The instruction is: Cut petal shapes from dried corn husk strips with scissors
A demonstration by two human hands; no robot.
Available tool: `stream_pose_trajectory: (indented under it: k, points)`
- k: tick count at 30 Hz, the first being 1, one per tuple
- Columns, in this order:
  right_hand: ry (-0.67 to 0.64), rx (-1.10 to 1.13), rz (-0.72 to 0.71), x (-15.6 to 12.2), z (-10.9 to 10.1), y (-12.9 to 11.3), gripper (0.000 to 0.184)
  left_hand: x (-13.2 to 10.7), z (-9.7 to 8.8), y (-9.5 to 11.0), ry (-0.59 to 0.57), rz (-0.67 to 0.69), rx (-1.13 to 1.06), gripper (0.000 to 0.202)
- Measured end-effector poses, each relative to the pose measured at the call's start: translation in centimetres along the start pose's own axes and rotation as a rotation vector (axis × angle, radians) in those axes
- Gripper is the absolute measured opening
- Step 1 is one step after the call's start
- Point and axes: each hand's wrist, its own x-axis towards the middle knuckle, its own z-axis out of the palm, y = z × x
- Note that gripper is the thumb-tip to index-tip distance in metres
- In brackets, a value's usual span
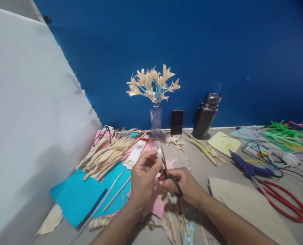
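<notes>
Between the thumb and fingers of my left hand (145,175) is a small piece of pale corn husk (159,155), held upright. My right hand (183,183) grips a pair of black-handled scissors (166,172), their blades pointing up right beside the piece. Whether the blades touch it I cannot tell. Beneath both hands lie pink paper (155,207) and a scatter of husk strips (173,221). Behind them a clear plastic bottle (156,120) holds a bunch of cream husk flowers (153,81) with blue-green stems.
Left are a pile of dried husks (108,149) and blue paper (77,194). A phone (177,122) and a dark flask (206,115) stand against the blue wall. Right lie a blue glue gun (251,166), red-handled scissors (281,200), a beige sheet (243,207) and green pipe cleaners (284,132).
</notes>
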Motion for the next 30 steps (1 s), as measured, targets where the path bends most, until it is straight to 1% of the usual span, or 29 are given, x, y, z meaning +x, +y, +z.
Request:
stream_pose_trajectory:
  k: [3,7,12,17,22,26,30]
  points:
    - [0.031,0.023,-0.001,0.0,0.0,0.6,0.052,0.0,0.3,0.2,0.028,-0.003,0.022,0.030]
    - [0.050,0.018,-0.007,0.0,0.0,1.2,0.054,-0.1,0.4,0.2,0.022,0.003,0.062,0.030]
    - [0.039,0.030,0.001,-0.1,0.1,1.3,0.052,-0.1,0.3,-0.2,0.034,-0.005,0.020,0.029]
    - [0.052,0.015,-0.007,-0.1,0.2,1.6,0.048,-0.1,0.7,-0.1,0.047,-0.022,-0.020,0.029]
    - [0.069,-0.011,0.041,-0.1,0.4,1.4,0.046,-0.1,0.7,0.0,0.048,-0.021,-0.020,0.029]
    - [0.081,0.004,0.067,-0.1,0.5,1.5,0.047,-0.1,0.7,-0.1,0.051,-0.040,-0.023,0.029]
    - [0.109,-0.005,0.044,-0.1,0.5,1.7,0.049,-0.2,0.7,0.0,0.056,-0.048,-0.021,0.027]
